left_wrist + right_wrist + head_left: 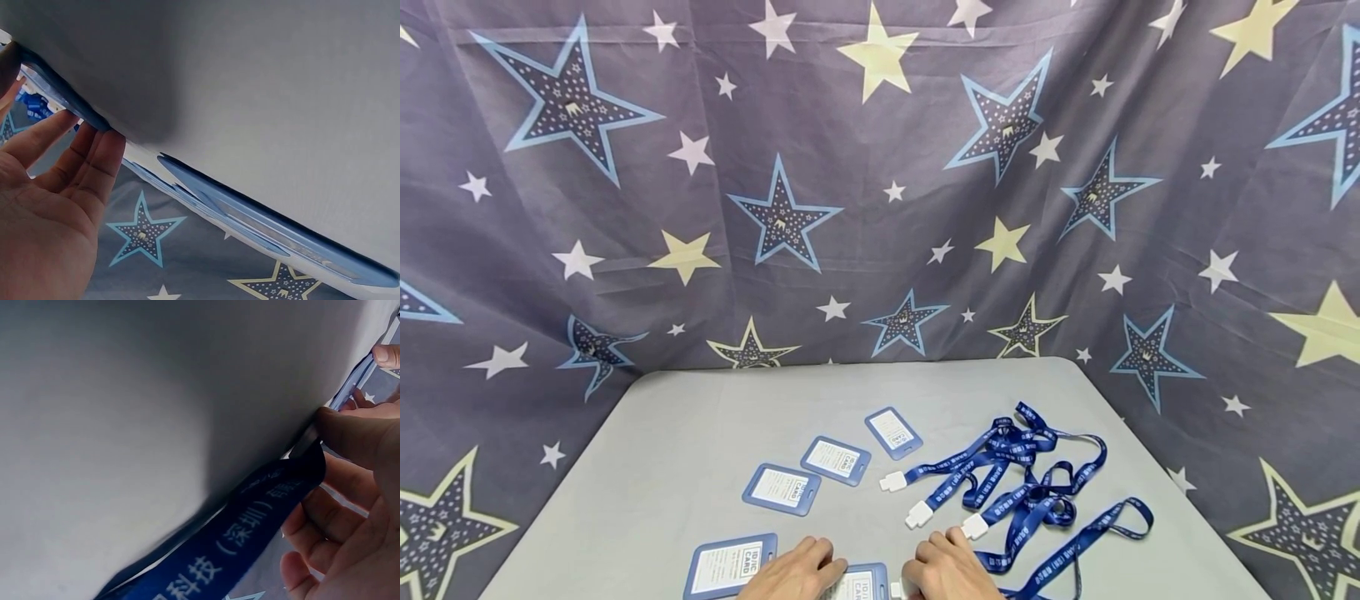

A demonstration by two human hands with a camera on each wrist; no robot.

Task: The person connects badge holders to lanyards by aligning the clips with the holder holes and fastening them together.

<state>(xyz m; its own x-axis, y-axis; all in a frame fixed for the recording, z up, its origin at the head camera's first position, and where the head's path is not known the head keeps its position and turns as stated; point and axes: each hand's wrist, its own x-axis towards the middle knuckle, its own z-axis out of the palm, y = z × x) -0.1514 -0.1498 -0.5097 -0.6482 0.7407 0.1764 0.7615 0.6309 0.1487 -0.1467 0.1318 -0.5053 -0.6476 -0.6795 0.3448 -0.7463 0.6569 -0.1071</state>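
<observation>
Near the table's front edge, my left hand (pixel 797 571) grips a blue ID card holder (pixel 863 583) by its edges. In the left wrist view, thumb and fingers lie on opposite edges of this holder (pixel 65 94). Just to the right, my right hand (pixel 947 568) pinches the end of a blue lanyard (pixel 225 544) printed with white characters. The lanyard's white clip (pixel 897 590) pokes out from the fingers toward the holder's slotted end. Whether clip and holder touch is hard to see. Another card holder (pixel 732 567) lies left of my left hand.
Three more blue card holders (pixel 782 489), (pixel 836 460), (pixel 893 432) lie in a slanting row on the grey table (pixel 700 433). Several tangled blue lanyards (pixel 1030 454) with white clips (pixel 919 514) cover the right side. A star-patterned curtain (pixel 865 133) hangs behind.
</observation>
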